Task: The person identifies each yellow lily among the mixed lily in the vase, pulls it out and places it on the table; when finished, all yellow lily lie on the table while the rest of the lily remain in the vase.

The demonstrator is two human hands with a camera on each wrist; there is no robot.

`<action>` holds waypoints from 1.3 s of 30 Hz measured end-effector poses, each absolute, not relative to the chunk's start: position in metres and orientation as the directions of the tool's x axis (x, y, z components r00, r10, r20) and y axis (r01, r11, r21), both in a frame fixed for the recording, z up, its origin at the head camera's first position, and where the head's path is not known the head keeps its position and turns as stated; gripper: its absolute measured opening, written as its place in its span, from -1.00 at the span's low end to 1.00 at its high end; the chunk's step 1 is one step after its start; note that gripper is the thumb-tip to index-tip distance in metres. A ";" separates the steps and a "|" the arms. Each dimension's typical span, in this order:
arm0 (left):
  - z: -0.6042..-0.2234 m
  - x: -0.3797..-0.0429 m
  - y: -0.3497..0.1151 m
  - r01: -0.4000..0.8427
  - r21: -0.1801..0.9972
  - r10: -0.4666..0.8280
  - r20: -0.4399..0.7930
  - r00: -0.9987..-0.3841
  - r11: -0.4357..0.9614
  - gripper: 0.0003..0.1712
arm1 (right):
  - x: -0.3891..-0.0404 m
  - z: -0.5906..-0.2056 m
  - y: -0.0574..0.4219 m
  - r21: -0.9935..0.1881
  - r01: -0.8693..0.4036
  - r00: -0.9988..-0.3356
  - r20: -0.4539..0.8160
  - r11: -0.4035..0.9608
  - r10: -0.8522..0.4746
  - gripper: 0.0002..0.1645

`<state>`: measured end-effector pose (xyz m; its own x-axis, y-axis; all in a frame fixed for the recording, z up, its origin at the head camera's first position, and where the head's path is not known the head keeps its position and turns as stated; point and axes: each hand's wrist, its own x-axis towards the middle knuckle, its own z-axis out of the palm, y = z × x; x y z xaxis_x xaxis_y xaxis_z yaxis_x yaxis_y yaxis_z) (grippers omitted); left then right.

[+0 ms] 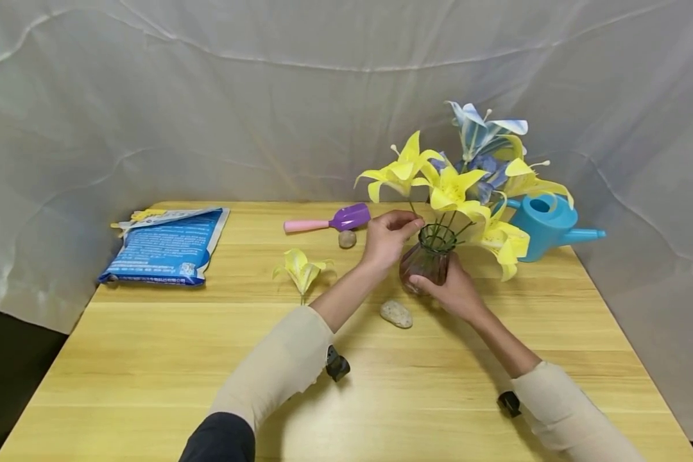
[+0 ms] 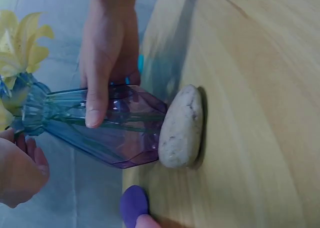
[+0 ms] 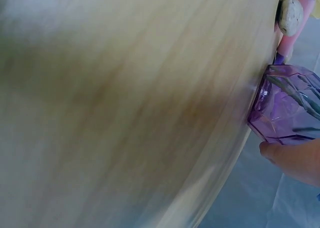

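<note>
A glass vase (image 1: 416,263), green at its neck and purple lower down, stands on the table with several artificial lilies in it. My right hand (image 1: 456,289) grips the vase's body, with the thumb across its front, as the left wrist view (image 2: 107,63) also shows. Beside the vase mouth, my left hand (image 1: 387,240) pinches the stem of a yellow lily (image 1: 403,170) between thumb and fingers. Other yellow lilies (image 1: 453,189) and a pale blue lily (image 1: 478,131) spread above the neck. The stems (image 2: 100,122) show through the glass.
A loose yellow lily (image 1: 302,273) lies left of my forearm. Stones (image 1: 396,314) (image 1: 347,239) rest near the vase and near a purple scoop with a pink handle (image 1: 306,226). A blue watering can (image 1: 539,228) stands right; a blue packet (image 1: 164,247) lies far left.
</note>
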<state>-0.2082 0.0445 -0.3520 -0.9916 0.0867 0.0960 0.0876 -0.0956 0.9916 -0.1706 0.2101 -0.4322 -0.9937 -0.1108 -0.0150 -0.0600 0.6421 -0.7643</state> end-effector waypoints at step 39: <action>-0.353 -0.117 -0.206 0.017 0.978 0.161 -0.017 -0.987 0.209 -0.69 | -0.171 -0.435 0.210 -0.788 -0.102 -0.992 0.036 0.607 -0.120 0.10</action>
